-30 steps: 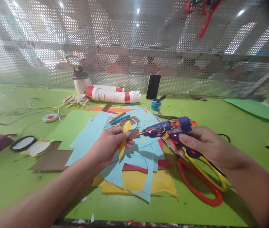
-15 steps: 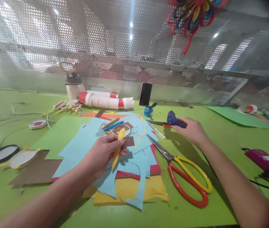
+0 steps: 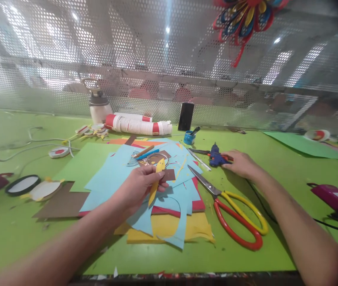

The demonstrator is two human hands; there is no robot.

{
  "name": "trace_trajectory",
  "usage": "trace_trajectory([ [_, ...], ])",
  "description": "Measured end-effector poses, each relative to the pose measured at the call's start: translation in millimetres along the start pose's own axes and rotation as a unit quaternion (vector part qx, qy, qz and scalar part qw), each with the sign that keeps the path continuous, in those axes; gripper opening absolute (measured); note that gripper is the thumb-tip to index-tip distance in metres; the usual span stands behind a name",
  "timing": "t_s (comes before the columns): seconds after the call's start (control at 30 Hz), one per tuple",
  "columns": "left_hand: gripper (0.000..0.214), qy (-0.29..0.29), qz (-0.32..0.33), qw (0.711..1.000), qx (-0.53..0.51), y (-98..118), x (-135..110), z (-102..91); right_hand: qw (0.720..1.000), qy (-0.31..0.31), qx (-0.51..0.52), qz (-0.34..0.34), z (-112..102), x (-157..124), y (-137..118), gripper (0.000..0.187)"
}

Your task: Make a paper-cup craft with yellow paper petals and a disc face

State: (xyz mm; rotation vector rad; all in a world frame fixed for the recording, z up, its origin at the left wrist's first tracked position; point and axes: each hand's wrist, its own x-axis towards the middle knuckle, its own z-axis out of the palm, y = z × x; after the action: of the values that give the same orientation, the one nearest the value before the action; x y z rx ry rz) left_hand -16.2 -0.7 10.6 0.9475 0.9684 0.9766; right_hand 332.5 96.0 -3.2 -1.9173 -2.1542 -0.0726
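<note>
My left hand (image 3: 145,184) pinches a pointed yellow paper strip (image 3: 156,184) with small dark dots near its top end. A small brown paper piece (image 3: 169,174) shows beside the thumb; whether the fingers also hold it, I cannot tell. My right hand (image 3: 240,165) is closed at the handle end of a blue glue gun (image 3: 215,155), low over the table, its fingertips partly hidden. Orange-handled black pliers or cutters (image 3: 201,151) lie behind the gun. Large scissors (image 3: 213,190) with red and yellow handles lie between my hands, blades pointing away.
Layered blue paper sheets (image 3: 106,174), green paper (image 3: 76,163) and yellow paper (image 3: 169,232) cover the middle. Stacked paper cups (image 3: 139,126), a spray bottle (image 3: 99,109), a phone (image 3: 186,116) and a blue pot (image 3: 189,137) stand behind. A magenta tool (image 3: 332,198) lies right.
The glue gun has turned so its nozzle points away from me, and my right hand has shifted slightly with it. My left hand still holds the yellow strip. The view has shifted slightly.
</note>
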Motion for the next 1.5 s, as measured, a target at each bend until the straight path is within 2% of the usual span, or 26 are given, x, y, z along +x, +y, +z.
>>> trace_trajectory([
  [0.1, 0.013, -0.004, 0.002, 1.000, 0.003, -0.4, -0.5, 2.0, 0.999, 0.037, 0.008, 0.019, -13.3, -4.5, -11.8, 0.034],
  [0.17, 0.013, 0.000, 0.000, 1.000, 0.008, -1.1, -0.1, 2.4, 0.997, 0.068, 0.029, 0.029, -24.3, -14.6, -33.7, 0.031],
  [0.2, 0.012, 0.002, -0.001, 1.000, 0.011, -1.4, 0.1, 2.5, 0.995, 0.081, 0.059, 0.026, -29.2, -21.7, -48.9, 0.031],
  [0.23, 0.011, 0.004, -0.002, 1.000, 0.013, -1.7, 0.2, 2.5, 0.984, 0.086, 0.153, 0.024, -33.3, -29.7, -66.0, 0.027],
  [0.33, 0.008, 0.002, 0.007, 1.000, 0.012, -1.2, -0.2, 3.1, 0.934, -0.003, 0.353, -0.061, -39.4, -52.5, -117.5, 0.022],
  [0.4, 0.007, -0.001, 0.018, 1.000, 0.006, -0.4, -1.0, 4.0, 0.905, -0.062, 0.413, -0.084, -39.3, -61.5, -142.0, 0.023],
  [0.47, 0.007, -0.004, 0.026, 1.000, 0.004, 0.3, -2.1, 5.2, 0.889, -0.098, 0.441, -0.079, -38.0, -64.4, -155.6, 0.025],
  [0.63, 0.011, -0.028, 0.033, 0.999, 0.013, -1.1, -5.0, 8.3, 0.833, -0.153, 0.532, -0.013, -35.5, -60.6, -167.5, 0.025],
  [0.77, 0.018, -0.058, 0.030, 0.998, 0.010, -2.6, -5.9, 9.6, 0.789, -0.174, 0.589, -0.017, -30.6, -62.9, -172.6, 0.020],
  [0.93, 0.012, -0.039, 0.034, 0.999, 0.000, -2.4, -4.9, 9.0, 0.732, -0.221, 0.644, 0.023, -21.3, -69.0, -167.8, 0.017],
  [1.0, 0.013, -0.031, 0.028, 0.999, -0.001, -2.4, -4.6, 9.0, 0.729, -0.216, 0.648, 0.032, -19.5, -69.5, -166.1, 0.017],
  [1.13, 0.015, -0.047, 0.025, 0.998, 0.016, -4.1, -4.4, 10.3, 0.757, -0.169, 0.631, 0.004, -20.3, -66.7, -167.5, 0.016],
  [1.2, 0.014, -0.055, 0.023, 0.998, 0.025, -5.4, -4.6, 11.6, 0.763, -0.164, 0.625, -0.009, -21.3, -65.6, -169.4, 0.014],
  [1.37, 0.014, -0.084, 0.013, 0.995, 0.043, -8.5, -6.5, 13.7, 0.745, -0.196, 0.637, -0.026, -20.3, -68.1, -172.9, 0.011],
  [1.5, 0.014, -0.099, 0.016, 0.993, 0.069, -10.6, -7.3, 12.6, 0.730, -0.208, 0.651, -0.013, -16.5, -70.2, -173.6, 0.011],
])
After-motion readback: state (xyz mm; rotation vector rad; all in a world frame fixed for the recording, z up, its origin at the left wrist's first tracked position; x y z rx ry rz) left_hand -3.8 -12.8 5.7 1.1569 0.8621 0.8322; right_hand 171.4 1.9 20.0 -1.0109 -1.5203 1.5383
